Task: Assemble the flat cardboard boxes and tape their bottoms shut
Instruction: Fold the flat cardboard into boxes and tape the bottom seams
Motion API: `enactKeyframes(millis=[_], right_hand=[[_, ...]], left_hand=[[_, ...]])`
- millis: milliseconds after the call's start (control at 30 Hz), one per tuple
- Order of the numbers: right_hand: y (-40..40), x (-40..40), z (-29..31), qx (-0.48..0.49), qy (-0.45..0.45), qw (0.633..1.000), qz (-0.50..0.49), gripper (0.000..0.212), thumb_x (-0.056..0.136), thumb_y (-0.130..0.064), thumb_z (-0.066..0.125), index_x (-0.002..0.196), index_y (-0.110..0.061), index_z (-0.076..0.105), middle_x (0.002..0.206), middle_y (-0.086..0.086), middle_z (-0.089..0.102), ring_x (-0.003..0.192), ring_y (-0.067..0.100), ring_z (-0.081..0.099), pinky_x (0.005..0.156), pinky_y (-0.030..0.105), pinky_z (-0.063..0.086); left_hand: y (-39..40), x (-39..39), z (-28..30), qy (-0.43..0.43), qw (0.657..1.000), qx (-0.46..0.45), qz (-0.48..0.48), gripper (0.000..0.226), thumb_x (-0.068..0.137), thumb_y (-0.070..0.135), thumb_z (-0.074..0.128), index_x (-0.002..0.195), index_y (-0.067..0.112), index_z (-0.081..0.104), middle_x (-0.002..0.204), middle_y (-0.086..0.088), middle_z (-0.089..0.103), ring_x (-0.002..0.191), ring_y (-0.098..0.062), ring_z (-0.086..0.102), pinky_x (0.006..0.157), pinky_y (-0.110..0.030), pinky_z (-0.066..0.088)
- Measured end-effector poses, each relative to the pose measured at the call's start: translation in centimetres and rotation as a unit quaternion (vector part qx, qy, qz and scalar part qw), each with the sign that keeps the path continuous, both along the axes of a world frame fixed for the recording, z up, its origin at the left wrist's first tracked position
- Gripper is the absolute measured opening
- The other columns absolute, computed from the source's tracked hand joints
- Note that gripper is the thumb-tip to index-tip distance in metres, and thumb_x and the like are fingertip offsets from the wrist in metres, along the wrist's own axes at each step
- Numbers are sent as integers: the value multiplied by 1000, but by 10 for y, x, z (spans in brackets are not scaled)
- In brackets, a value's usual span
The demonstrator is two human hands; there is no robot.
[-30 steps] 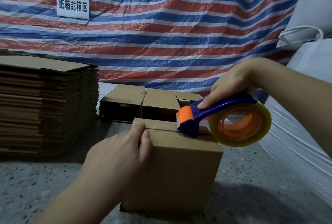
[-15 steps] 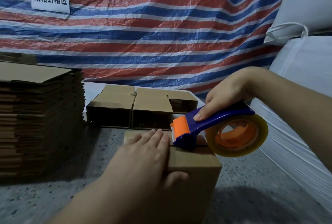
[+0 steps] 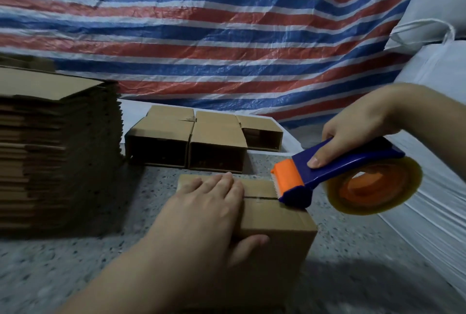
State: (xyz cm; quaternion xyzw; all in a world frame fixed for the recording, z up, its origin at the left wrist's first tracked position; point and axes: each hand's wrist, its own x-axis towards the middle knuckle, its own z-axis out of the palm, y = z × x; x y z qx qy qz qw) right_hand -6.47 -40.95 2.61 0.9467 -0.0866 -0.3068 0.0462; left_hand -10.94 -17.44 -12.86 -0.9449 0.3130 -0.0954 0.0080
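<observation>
Cardboard box [image 3: 272, 233] is being taped along its seam: left hand [image 3: 209, 213] pressing flat-fingered on the flaps, right hand [image 3: 353, 127] gripping the tape dispenser [image 3: 335, 172], which likely needs dragging onward next.

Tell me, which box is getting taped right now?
The nearest box, under the left hand and tape dispenser. The three boxes behind lie untouched.
</observation>
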Motion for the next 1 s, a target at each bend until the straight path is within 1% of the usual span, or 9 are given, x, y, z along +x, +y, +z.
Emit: enactKeyframes(millis=[133,167,267,333,433,700,833,900,1000], right_hand=[[2,9,2,-10,-8,1000,27,85,48,-77,68,110,-20,64,78,-3,78,68,11,75,56,20,55],[2,11,2,-5,-12,1000,28,84,49,-76,69,111,-20,63,78,-2,78,69,12,75,55,20,55],[-4,17,-1,-2,-17,998,54,89,42,-81,70,109,-22,64,79,-2,78,73,15,76,55,21,56],[-9,20,-3,8,-14,997,69,95,39,-84,70,109,-20,65,82,0,78,75,17,76,58,23,57],[-19,19,-7,52,-15,997,60,95,43,-82,74,110,-15,68,89,7,78,75,20,75,61,27,58],[-58,-13,-3,75,-6,997,12,82,54,-78,67,103,-12,70,85,5,76,75,19,69,77,33,56],[-58,-20,1,72,2,997,5,69,59,-76,63,91,-16,72,77,0,74,70,14,68,73,28,52],[-57,-22,6,73,8,997,-2,67,59,-76,62,87,-16,71,73,-1,72,66,13,65,71,28,50],[-56,-26,12,69,18,997,-28,71,60,-74,62,94,-12,70,76,2,71,70,16,63,74,31,49]], left_hand=[[-13,1,13,-7,1000,5,13,93,75,89,28,141,25,36,150,0,41,136,-18,38,113,-37,29],[-20,2,15,-8,1000,1,12,94,74,90,31,140,23,38,148,-2,43,135,-19,39,113,-38,30],[-40,1,8,17,1000,-15,-17,104,79,86,30,156,19,8,164,-2,12,150,-18,10,115,-34,-1],[-46,2,0,13,1000,-13,-16,106,79,85,21,156,17,-3,165,-2,3,151,-16,3,110,-30,-7],[-46,5,-5,-1,1000,4,1,116,64,87,4,156,16,-5,165,-2,1,151,-15,2,110,-28,-7],[-47,2,2,16,1000,2,-16,115,56,85,-3,155,27,-8,165,1,-3,151,-13,-2,117,-31,-5],[-48,4,-3,2,999,-5,-44,84,77,84,8,145,47,-23,165,-7,-3,151,-20,0,120,-40,5],[-50,6,-6,-3,999,5,-50,79,84,81,14,145,46,-24,165,-11,-2,152,-23,0,119,-42,5],[-51,7,-9,-17,998,2,-54,80,81,82,5,145,42,-23,164,-13,2,151,-25,3,118,-44,7]])
